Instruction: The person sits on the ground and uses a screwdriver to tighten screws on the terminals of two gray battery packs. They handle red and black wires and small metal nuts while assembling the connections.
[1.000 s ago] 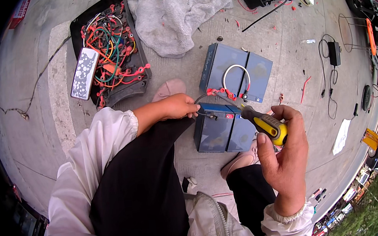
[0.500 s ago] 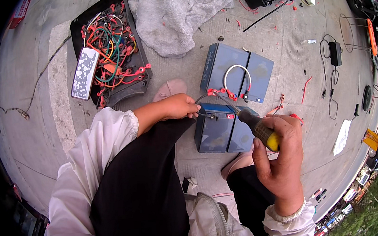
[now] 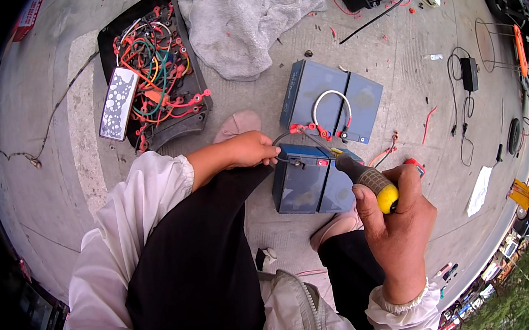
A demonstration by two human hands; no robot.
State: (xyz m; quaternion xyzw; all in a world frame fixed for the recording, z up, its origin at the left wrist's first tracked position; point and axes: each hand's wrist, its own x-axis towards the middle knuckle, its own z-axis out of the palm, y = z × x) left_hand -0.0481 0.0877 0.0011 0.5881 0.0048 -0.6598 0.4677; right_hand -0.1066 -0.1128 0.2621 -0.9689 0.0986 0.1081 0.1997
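Screwdriver [image 3: 369, 178], a tapered tool with a dark, cross-textured grip and a smooth, rounded yellow butt, slants above the nearer pair of batteries [image 3: 299, 190], its thin metal shaft directed at the red cable ends; whether the tip touches anything is too small to tell. Right hand [image 3: 401, 228] has its fingers curled around the yellow butt, thumb on the near side. Left hand [image 3: 253, 148] pinches a bent black cable [image 3: 282, 136] between thumb and fingers, beside those batteries' corner. Both the nearer pair and the farther pair of batteries [image 3: 366, 99] are boxy, blue-grey and scuffed, resting on rough concrete floor [image 3: 397, 74]. A smooth white cable [image 3: 330, 92] arches over the farther pair. Beyond lies a rumpled, fuzzy grey towel [image 3: 247, 28].
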